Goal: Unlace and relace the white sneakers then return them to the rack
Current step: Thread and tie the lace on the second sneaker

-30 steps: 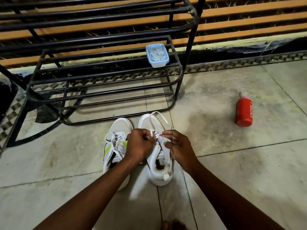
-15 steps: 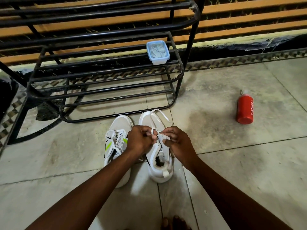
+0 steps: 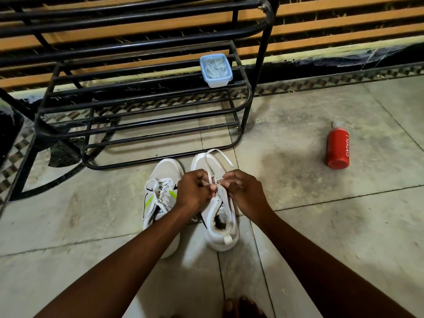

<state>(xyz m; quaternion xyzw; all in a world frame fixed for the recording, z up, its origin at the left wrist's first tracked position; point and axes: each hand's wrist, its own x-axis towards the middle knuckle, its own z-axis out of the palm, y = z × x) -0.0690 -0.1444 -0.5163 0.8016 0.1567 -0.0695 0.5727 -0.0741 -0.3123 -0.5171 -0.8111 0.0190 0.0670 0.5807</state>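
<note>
Both hands pulled in closer together over the right sneaker since a second ago, nothing else budged. Black rack [image 3: 142,104] sits just behind the pair on the floor, blue tub [image 3: 216,70] on its shelf. Left sneaker [image 3: 160,203] is laced. Right sneaker [image 3: 220,221]: left hand [image 3: 193,191] and right hand [image 3: 246,193] each have a curled grip pinching the lace [image 3: 212,167]

Dim scene, harsh light from camera side; corners vignetted, wide-angle bending at edges, sharp centre.
</note>
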